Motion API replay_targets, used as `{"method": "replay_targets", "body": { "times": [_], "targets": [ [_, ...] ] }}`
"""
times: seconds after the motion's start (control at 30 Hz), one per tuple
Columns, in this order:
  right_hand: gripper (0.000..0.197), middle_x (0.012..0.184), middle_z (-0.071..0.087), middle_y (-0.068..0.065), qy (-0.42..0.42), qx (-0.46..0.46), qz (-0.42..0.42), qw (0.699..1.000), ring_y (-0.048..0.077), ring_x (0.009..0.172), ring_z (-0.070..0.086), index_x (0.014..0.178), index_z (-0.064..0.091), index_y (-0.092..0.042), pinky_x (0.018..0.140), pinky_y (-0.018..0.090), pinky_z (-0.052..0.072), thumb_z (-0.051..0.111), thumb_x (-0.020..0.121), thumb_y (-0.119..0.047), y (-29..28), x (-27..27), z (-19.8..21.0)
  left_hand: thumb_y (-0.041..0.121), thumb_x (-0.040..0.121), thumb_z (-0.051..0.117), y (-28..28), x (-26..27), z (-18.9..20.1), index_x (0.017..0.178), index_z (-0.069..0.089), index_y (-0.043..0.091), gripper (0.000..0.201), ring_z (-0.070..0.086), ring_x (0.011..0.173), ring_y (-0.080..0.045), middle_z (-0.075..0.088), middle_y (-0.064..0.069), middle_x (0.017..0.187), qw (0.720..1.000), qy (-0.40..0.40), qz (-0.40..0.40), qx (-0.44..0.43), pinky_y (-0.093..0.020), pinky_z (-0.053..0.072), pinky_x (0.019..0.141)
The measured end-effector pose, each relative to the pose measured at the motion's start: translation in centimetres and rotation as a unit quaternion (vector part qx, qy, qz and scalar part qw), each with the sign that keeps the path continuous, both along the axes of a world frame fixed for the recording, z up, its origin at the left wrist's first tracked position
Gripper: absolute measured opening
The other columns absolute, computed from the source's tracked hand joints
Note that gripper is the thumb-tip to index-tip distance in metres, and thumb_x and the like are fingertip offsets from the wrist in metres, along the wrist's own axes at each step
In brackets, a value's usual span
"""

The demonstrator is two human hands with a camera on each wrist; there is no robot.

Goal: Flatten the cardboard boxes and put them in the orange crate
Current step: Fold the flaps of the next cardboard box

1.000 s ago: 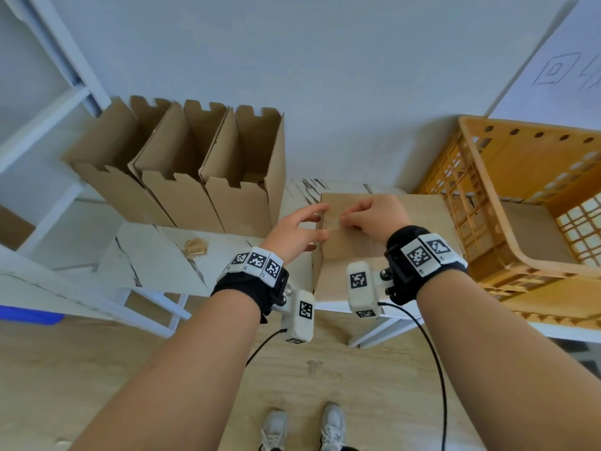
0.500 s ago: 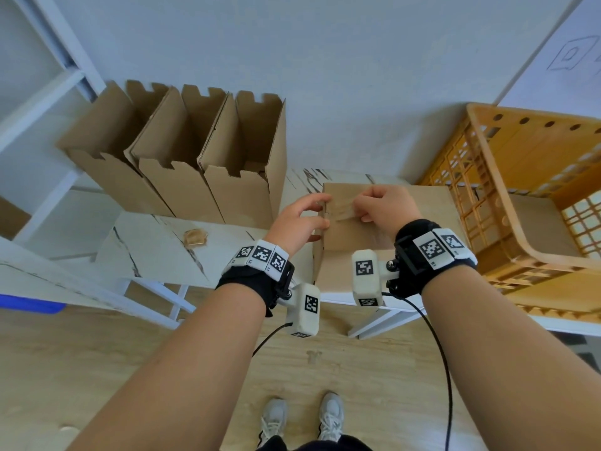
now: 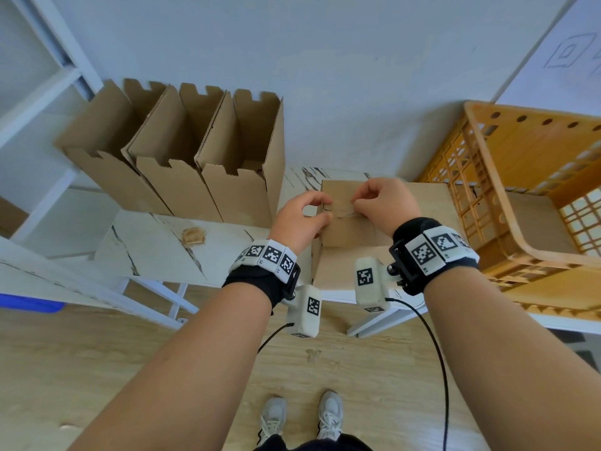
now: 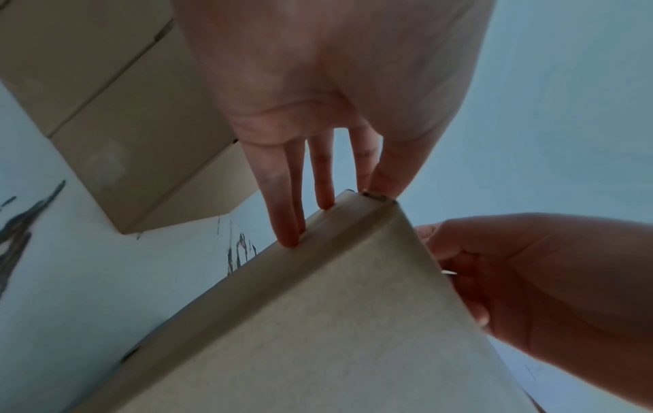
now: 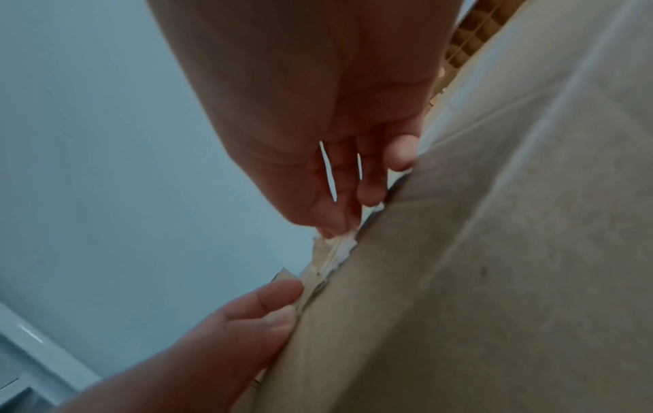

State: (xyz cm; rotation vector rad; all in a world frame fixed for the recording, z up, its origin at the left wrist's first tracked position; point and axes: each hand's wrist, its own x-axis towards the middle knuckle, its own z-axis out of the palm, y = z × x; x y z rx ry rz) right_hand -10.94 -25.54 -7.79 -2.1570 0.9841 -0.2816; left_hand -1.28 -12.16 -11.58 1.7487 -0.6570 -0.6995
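A closed cardboard box (image 3: 351, 236) stands on the marble table (image 3: 156, 252), right beside the orange crate (image 3: 487, 177). My left hand (image 3: 322, 209) holds its top left corner, with the thumb on the top and the fingers (image 4: 286, 212) against the side. My right hand (image 3: 356, 203) pinches a strip of tape (image 3: 341, 208) on the box top. In the right wrist view the tape (image 5: 332, 251) is crumpled and partly lifted off the box (image 5: 477, 251). Three open upright boxes (image 3: 182, 164) stand at the back left.
A crumpled tape scrap (image 3: 194, 236) lies on the table in front of the open boxes. The crate is tilted with its opening toward me, and a flat piece of cardboard lies inside. A white shelf frame (image 3: 39, 92) stands at the left, with wooden floor below.
My left hand's spread fingers have closed onto the box corner. The right hand's fingers have tightened into a pinch on the tape. The box has not moved.
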Motion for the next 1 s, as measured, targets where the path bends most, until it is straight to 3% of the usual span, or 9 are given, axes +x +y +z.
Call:
{"method": "replay_targets", "body": {
  "times": [0.13,0.23,0.37,0.47,0.63,0.8,0.87,0.93,1.0],
  "targets": [
    [0.009,0.071,0.061,-0.005,-0.002,-0.009,-0.008,1.000,0.016,0.073,0.057,0.078,0.066,-0.013,0.063,0.026,0.047,0.059,0.080,-0.008,-0.3,-0.4,-0.1,0.017,0.086,0.063,0.1,-0.2,-0.1,0.107,0.067,0.028,0.024,0.067,0.085,-0.018,0.058,0.012,0.113,1.000,0.004,0.008,-0.003,-0.035,0.060,0.074],
    [0.010,0.070,0.061,0.000,-0.024,0.014,-0.030,0.999,0.019,0.068,0.059,0.073,0.062,-0.015,0.072,0.035,0.055,0.058,0.080,-0.008,-0.9,-1.0,0.0,0.015,0.088,0.061,0.1,-0.3,-0.1,0.110,0.066,0.027,0.026,0.067,0.089,-0.017,0.058,0.011,0.116,1.000,0.021,0.007,-0.008,-0.032,0.060,0.074],
    [0.005,0.070,0.058,0.003,-0.062,0.047,-0.048,0.996,0.020,0.063,0.062,0.081,0.061,-0.005,0.071,0.037,0.059,0.056,0.083,-0.005,-1.5,-2.0,0.4,0.012,0.088,0.060,0.1,-0.2,0.0,0.110,0.066,0.026,0.026,0.065,0.091,-0.013,0.058,0.010,0.115,1.000,0.021,0.008,-0.012,-0.030,0.059,0.074],
    [0.013,0.070,0.055,0.002,-0.087,0.042,-0.083,0.992,0.022,0.067,0.060,0.072,0.056,-0.012,0.064,0.035,0.060,0.056,0.083,-0.005,-2.2,-3.1,0.5,0.013,0.089,0.059,0.0,-0.4,0.0,0.109,0.067,0.028,0.026,0.064,0.091,-0.010,0.058,0.013,0.114,1.000,0.006,0.013,-0.012,-0.028,0.059,0.073],
    [0.008,0.077,0.061,-0.001,-0.073,0.000,-0.094,0.993,0.021,0.074,0.060,0.080,0.062,-0.016,0.074,0.042,0.057,0.055,0.084,-0.013,-2.0,-3.9,-0.3,0.014,0.088,0.059,-0.3,-0.6,0.1,0.108,0.066,0.028,0.026,0.063,0.091,-0.011,0.058,0.014,0.113,1.000,-0.019,0.024,0.003,-0.032,0.058,0.079],
    [0.033,0.088,0.066,0.004,-0.058,0.079,-0.091,0.991,0.018,0.052,0.056,0.087,0.064,-0.017,0.052,0.032,0.052,0.037,0.088,0.002,-1.5,-3.5,0.8,0.007,0.084,0.056,-0.8,-0.8,0.3,0.099,0.063,0.019,0.021,0.046,0.125,-0.012,0.050,0.007,0.132,0.981,-0.188,0.024,0.047,-0.021,0.033,0.099],
    [0.039,0.092,0.066,0.010,-0.100,0.167,-0.093,0.976,0.019,0.054,0.060,0.085,0.065,-0.009,0.054,0.029,0.057,0.032,0.089,0.010,-1.5,-2.9,1.5,0.006,0.084,0.054,-1.2,-0.9,0.5,0.099,0.063,0.018,0.021,0.039,0.132,-0.012,0.047,0.005,0.141,0.962,-0.264,0.008,0.066,-0.019,0.025,0.105],
    [0.036,0.092,0.064,0.018,-0.129,0.259,-0.129,0.949,0.023,0.059,0.062,0.079,0.063,-0.001,0.056,0.028,0.059,0.032,0.090,0.013,-1.5,-1.9,2.2,0.004,0.086,0.050,-1.4,-1.2,0.5,0.107,0.065,0.017,0.029,0.039,0.131,-0.013,0.048,0.005,0.140,0.951,-0.299,-0.008,0.079,-0.020,0.025,0.107],
    [0.021,0.089,0.063,0.015,-0.082,0.252,-0.136,0.955,0.023,0.062,0.061,0.085,0.062,0.001,0.056,0.027,0.058,0.044,0.094,0.001,-1.3,-1.1,2.3,0.003,0.089,0.045,-1.7,-1.5,0.4,0.117,0.063,0.016,0.036,0.040,0.131,-0.013,0.048,0.004,0.141,0.951,-0.297,-0.018,0.089,-0.025,0.029,0.109]
  ]
}}
